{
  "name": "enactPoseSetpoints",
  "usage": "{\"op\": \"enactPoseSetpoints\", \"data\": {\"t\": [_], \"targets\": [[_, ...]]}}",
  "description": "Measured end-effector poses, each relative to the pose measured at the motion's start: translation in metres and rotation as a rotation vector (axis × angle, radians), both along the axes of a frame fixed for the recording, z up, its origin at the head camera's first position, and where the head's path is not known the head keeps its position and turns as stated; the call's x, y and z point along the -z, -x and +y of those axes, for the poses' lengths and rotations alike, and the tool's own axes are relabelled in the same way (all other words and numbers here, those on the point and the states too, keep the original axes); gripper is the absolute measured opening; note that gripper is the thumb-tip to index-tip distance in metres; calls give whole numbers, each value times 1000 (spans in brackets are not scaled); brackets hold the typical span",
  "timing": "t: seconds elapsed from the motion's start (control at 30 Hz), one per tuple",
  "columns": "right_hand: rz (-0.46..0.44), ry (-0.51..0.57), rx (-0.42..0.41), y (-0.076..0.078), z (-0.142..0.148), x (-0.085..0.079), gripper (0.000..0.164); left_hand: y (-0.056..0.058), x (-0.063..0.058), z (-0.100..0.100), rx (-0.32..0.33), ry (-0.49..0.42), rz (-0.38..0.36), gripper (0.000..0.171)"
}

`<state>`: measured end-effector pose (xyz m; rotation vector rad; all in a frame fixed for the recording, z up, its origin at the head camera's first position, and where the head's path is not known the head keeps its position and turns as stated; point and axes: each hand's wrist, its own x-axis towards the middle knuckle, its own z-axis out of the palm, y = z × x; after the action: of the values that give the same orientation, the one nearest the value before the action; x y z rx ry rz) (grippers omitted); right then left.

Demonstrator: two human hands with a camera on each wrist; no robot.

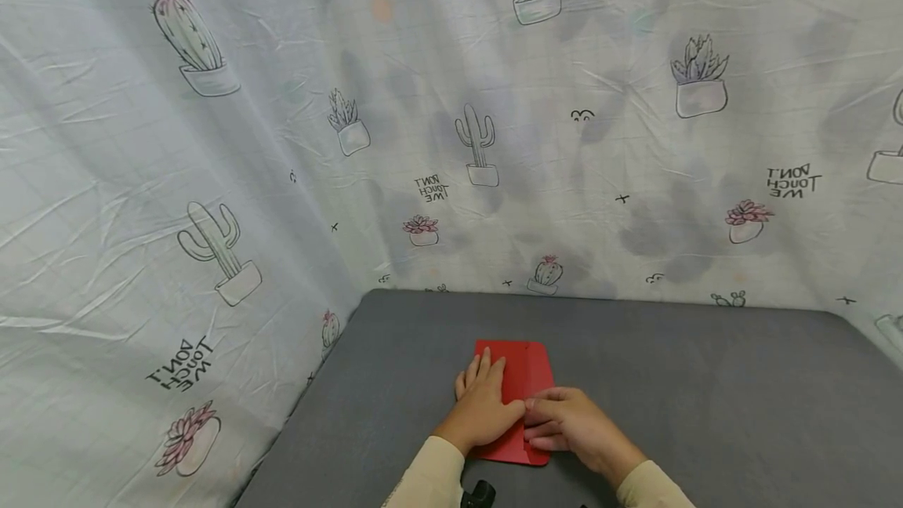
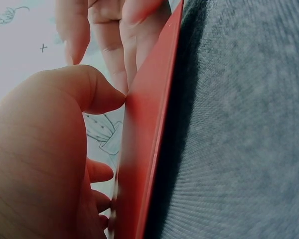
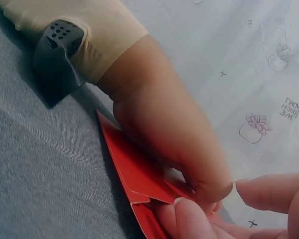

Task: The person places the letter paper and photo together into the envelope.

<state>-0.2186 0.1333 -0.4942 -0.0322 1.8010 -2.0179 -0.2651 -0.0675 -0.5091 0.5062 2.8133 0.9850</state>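
Observation:
A red envelope [image 1: 517, 371] lies on the grey table, its long side pointing away from me. My left hand [image 1: 483, 408] rests on its left part with fingers spread, pressing it down; the left thumb [image 2: 102, 92] touches the red surface. At the envelope's right side, my right hand [image 1: 571, 423] pinches the edge of a flap [image 3: 159, 191]. One right finger reaches under that flap, while the right thumb [image 3: 192, 219] lies nearer the camera. The right index finger [image 3: 269, 193] almost meets the left thumb. What is inside the envelope cannot be seen.
The grey cloth-covered table [image 1: 705, 398] extends around the envelope. White fabric printed with cacti [image 1: 564, 202] hangs behind and at the left. A black device [image 3: 60, 59] is worn on the left wrist, over the cream sleeve [image 3: 104, 30].

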Motion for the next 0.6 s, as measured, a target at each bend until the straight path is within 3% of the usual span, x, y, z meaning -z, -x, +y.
{"op": "enactPoseSetpoints", "data": {"t": [0.3,0.6], "targets": [[-5,14,-21,-1,6,-3,52,0,1,0,4,-1,10,84],[27,-20,17,0,23,-7,58,0,5,-2,7,8,13,87]]}}
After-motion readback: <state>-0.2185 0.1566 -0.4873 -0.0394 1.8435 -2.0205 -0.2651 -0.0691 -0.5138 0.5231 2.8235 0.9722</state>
